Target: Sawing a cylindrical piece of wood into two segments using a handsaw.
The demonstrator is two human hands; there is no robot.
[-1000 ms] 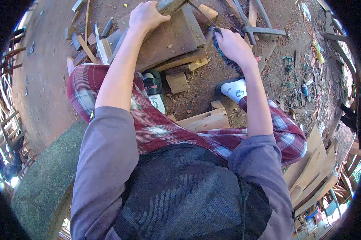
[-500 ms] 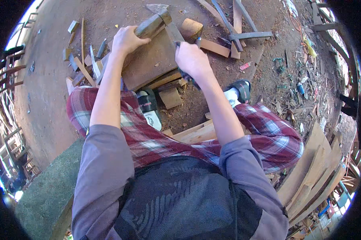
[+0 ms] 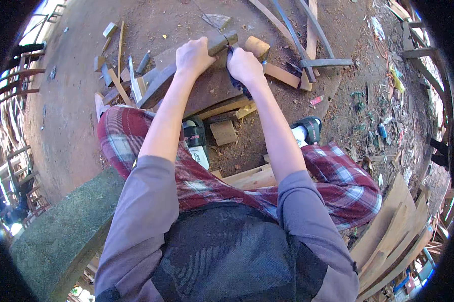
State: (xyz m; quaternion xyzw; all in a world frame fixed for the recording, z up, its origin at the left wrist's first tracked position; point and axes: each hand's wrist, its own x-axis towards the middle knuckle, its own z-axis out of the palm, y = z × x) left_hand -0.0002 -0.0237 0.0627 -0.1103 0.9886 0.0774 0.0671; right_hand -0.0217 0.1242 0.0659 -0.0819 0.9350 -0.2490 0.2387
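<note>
My left hand is closed around a long, curved grey-brown piece of wood, which slants from beside my left knee up to the right. Its far end sticks out past my fist. My right hand grips a long-bladed tool by its handle, with dark cloth hanging below the fist. The thin blade shows nearly edge-on at the wood's far end; whether it cuts in, I cannot tell. Beneath both hands lies a broad wooden block.
A short wood block and a plank lie beyond my right hand. Long strips cross at the far right. Offcuts are scattered left. My sandalled feet flank the work. Curved boards stand at lower right.
The held wood has slid right in view, and more of its near end shows. The blade, seen broadside near my right fist before, is now nearly edge-on and points up-left.
</note>
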